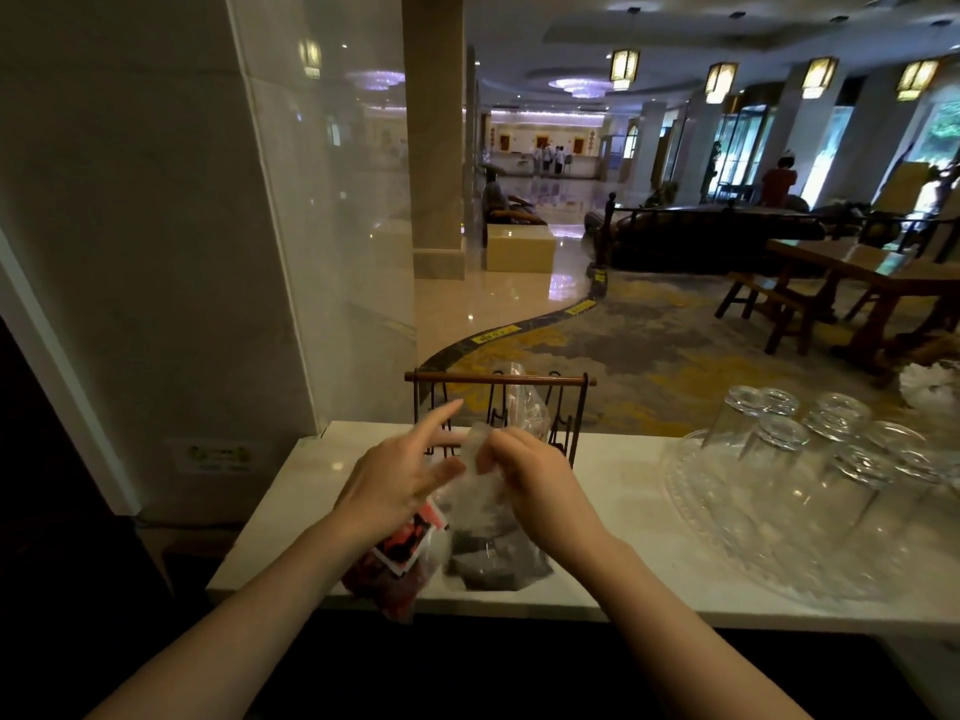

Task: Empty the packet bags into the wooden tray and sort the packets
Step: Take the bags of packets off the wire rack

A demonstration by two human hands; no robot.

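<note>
Two clear plastic bags lie on the white counter (613, 491) near its front edge. One bag of dark packets (493, 556) sits in the middle. A bag of red packets (397, 563) lies to its left and hangs a little over the edge. My right hand (535, 485) pinches the knotted top of the dark-packet bag. My left hand (400, 478) touches the same bag top, with its index finger stretched out. Behind the hands stands a dark metal rack with a wooden top bar (498, 379). A third clear bag (527, 407) leans in it.
A clear glass tray (701, 511) at the right holds several upturned drinking glasses (779, 433). A marble pillar (156, 226) stands at the left. Beyond the counter lies a hotel lobby with wooden tables and benches (831, 283), and distant persons.
</note>
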